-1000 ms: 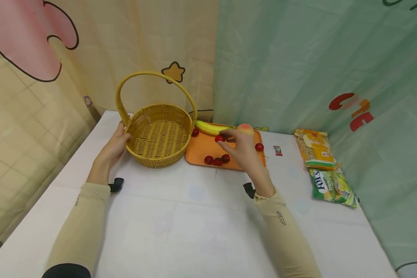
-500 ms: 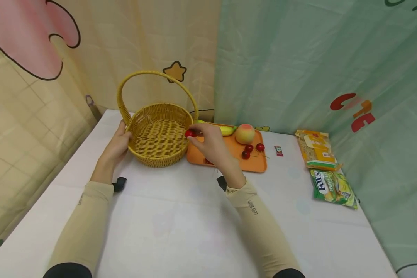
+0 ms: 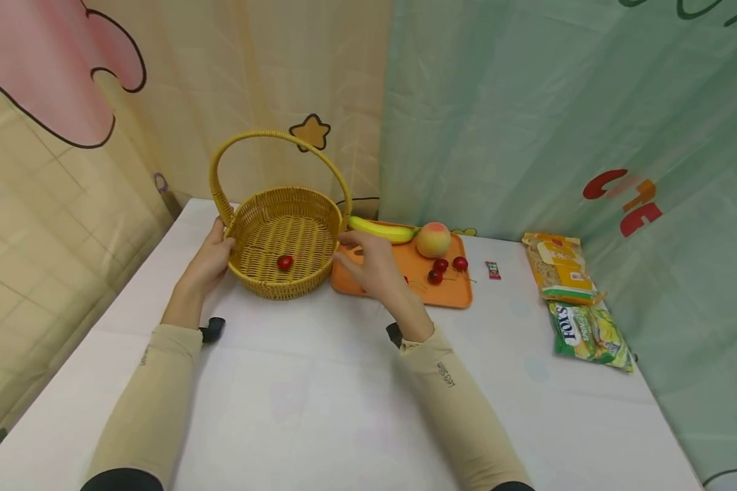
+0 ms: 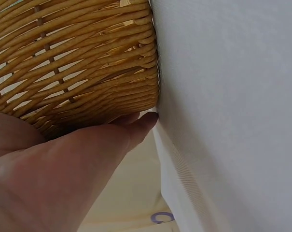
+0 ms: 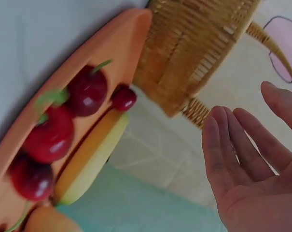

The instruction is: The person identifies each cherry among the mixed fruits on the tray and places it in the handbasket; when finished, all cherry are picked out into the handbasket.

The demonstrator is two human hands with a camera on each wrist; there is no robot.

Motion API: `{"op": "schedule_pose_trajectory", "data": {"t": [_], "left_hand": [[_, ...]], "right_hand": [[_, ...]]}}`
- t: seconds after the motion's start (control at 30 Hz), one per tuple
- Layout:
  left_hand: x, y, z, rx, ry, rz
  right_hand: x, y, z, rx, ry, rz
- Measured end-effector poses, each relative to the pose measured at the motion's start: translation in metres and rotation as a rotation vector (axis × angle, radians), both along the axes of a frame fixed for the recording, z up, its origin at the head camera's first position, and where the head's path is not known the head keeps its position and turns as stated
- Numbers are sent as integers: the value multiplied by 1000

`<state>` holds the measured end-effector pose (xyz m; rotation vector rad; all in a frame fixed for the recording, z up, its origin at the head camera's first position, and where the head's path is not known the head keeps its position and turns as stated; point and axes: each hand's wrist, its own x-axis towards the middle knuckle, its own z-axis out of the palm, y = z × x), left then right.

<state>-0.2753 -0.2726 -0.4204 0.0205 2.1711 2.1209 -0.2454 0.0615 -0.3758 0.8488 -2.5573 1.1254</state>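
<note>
Wicker basket [image 3: 282,239] on the table, one cherry [image 3: 285,262] inside, visible from the head view only. Left hand [image 3: 209,262] presses its side wall with straight fingers; the wrist view shows only a fingertip. Right hand [image 3: 371,266], relaxed and empty, hovers over the orange tray [image 3: 454,294], hiding some cherries there.

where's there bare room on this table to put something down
The near table between the sleeves is bare, as is the strip between tray and snack packs, bar a small wrapper. Crowded: the tray with banana, peach, cherries. The basket holds one cherry.
</note>
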Motion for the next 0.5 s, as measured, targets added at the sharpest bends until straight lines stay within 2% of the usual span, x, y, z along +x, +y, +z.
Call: {"op": "schedule_pose_trajectory", "data": {"t": [0.13,0.27,0.5], "left_hand": [[1,1,2,-8,10,7],[1,2,3,-6,10,4],[0,1,1,6,12,4]], "right_hand": [[-2,25,-12,-36,-1,-58],[-4,49,-16,-43,-76,-120],[-18,85,-24,-7,-211,-185]]}}
